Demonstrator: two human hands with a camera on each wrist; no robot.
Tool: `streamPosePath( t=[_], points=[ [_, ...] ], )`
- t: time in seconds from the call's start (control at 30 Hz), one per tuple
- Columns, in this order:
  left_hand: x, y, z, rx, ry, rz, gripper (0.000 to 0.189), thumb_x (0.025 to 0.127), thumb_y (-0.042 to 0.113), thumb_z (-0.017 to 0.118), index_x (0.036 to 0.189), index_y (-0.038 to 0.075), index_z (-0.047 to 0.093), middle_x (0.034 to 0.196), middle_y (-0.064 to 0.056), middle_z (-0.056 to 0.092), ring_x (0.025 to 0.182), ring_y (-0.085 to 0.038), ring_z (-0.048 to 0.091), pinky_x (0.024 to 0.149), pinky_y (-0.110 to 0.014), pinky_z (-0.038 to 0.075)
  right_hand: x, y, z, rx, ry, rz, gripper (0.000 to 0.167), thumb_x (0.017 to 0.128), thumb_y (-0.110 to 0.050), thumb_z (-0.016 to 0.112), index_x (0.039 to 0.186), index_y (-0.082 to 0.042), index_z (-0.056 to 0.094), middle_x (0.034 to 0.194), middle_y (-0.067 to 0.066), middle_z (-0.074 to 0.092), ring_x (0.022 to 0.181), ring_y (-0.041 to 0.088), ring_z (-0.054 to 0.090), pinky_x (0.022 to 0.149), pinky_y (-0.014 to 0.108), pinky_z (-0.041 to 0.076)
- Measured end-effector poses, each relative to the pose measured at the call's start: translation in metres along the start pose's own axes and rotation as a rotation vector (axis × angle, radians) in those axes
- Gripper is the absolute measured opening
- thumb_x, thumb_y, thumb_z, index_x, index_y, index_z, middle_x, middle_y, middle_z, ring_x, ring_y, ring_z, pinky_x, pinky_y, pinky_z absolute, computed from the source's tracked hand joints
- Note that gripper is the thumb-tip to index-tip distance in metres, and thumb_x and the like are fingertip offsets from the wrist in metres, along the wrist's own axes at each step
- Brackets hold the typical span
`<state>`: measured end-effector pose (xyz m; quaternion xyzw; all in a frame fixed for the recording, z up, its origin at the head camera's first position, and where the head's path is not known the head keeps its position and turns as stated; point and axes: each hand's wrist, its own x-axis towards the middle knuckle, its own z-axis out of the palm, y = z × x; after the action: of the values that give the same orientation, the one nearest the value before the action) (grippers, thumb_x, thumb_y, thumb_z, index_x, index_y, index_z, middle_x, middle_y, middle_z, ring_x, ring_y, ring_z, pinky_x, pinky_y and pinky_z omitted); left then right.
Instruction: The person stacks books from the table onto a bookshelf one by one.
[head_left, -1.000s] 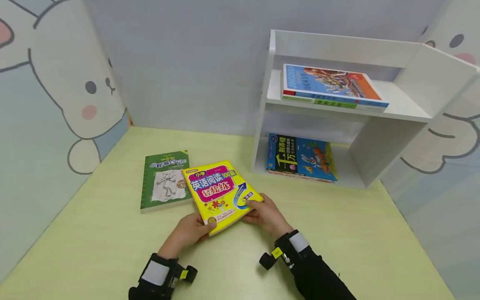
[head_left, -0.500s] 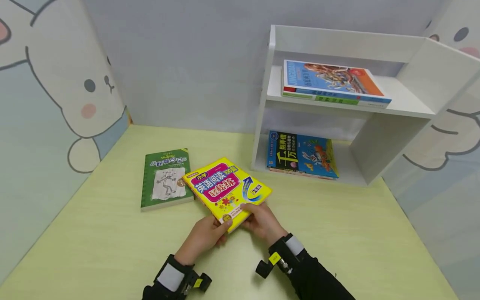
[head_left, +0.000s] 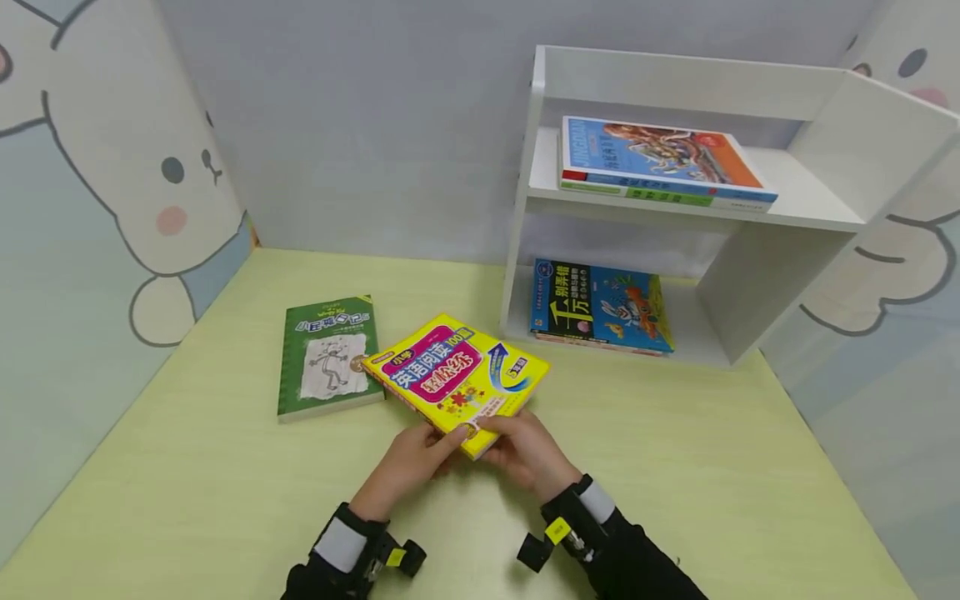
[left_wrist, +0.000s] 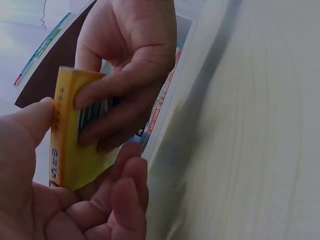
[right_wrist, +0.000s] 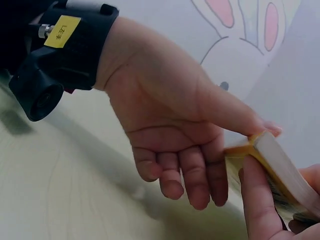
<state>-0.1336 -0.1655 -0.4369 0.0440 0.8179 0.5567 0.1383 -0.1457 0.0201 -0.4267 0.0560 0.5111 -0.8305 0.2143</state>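
A yellow paperback workbook (head_left: 457, 375) with a pink title panel is held at its near end by both hands. My left hand (head_left: 412, 462) pinches the near corner, thumb on the cover and fingers under it. Close beside it, my right hand (head_left: 532, 450) grips the near right edge, its thumb also on top. In the left wrist view, fingers of the right hand (left_wrist: 120, 95) press the back cover beside a barcode. The right wrist view shows the left hand (right_wrist: 165, 110) with its thumb over the book's corner. A green book (head_left: 330, 350) lies left, partly overlapped by the yellow one.
A white two-tier shelf (head_left: 517, 242) stands at the back right. Its upper tier holds a small stack topped by a blue-and-orange book (head_left: 667, 154); its lower tier holds a stack topped by a blue-and-black book (head_left: 600, 304). Walls enclose the pale yellow table (head_left: 187, 467).
The yellow book has turned counter-clockwise, its near corner swinging right. My left hand has moved right with it, and my right hand's grip now sits nearer that corner.
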Motion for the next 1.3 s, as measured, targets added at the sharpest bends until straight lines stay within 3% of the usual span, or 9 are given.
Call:
streamPosePath(
  t=[0.27,0.43,0.73,0.93,1.3],
  points=[
    [-0.001,-0.002,-0.03,-0.369,0.198,-0.065,0.054,0.097,0.043,0.056,0.133,0.004,0.051,0.113,-0.015,0.064,0.091,-0.022,0.065,0.077,-0.033,0.056,-0.025,-0.023,-0.019,-0.028,-0.06,0.015,0.059,0.094,0.001,0.052,0.147,-0.005,0.029,0.118,0.007,0.065,0.102,0.023,0.066,0.085,0.038,0.055],
    [-0.006,0.001,-0.043,-0.484,0.254,-0.07,0.049,0.098,0.034,0.059,0.136,0.005,0.049,0.119,-0.015,0.061,0.094,-0.02,0.065,0.078,-0.029,0.056,-0.036,-0.033,-0.027,-0.059,-0.121,0.006,0.061,0.093,0.002,0.054,0.148,-0.003,0.027,0.117,0.006,0.065,0.103,0.023,0.066,0.09,0.04,0.053],
    [-0.008,0.004,-0.05,-0.498,0.252,-0.08,0.046,0.099,0.031,0.058,0.132,0.0,0.05,0.109,-0.013,0.064,0.088,-0.017,0.065,0.076,-0.027,0.057,-0.052,-0.046,-0.045,-0.124,-0.18,-0.02,0.053,0.092,0.003,0.053,0.141,-0.004,0.035,0.115,0.005,0.066,0.102,0.023,0.067,0.088,0.039,0.054],
    [-0.007,0.006,-0.052,-0.465,0.185,-0.072,0.044,0.099,0.025,0.057,0.135,0.0,0.049,0.112,-0.016,0.064,0.084,-0.018,0.065,0.074,-0.027,0.056,-0.059,-0.058,-0.058,-0.174,-0.246,-0.02,0.04,0.092,0.002,0.052,0.131,-0.008,0.046,0.112,0.006,0.068,0.099,0.022,0.069,0.085,0.037,0.055],
    [-0.004,0.01,-0.042,-0.416,0.146,-0.077,0.039,0.1,0.023,0.055,0.131,0.001,0.052,0.108,-0.015,0.066,0.081,-0.02,0.065,0.07,-0.027,0.056,-0.065,-0.062,-0.076,-0.243,-0.289,0.017,0.044,0.089,0.003,0.054,0.131,-0.009,0.047,0.112,0.008,0.068,0.098,0.023,0.068,0.085,0.037,0.055]
  ],
)
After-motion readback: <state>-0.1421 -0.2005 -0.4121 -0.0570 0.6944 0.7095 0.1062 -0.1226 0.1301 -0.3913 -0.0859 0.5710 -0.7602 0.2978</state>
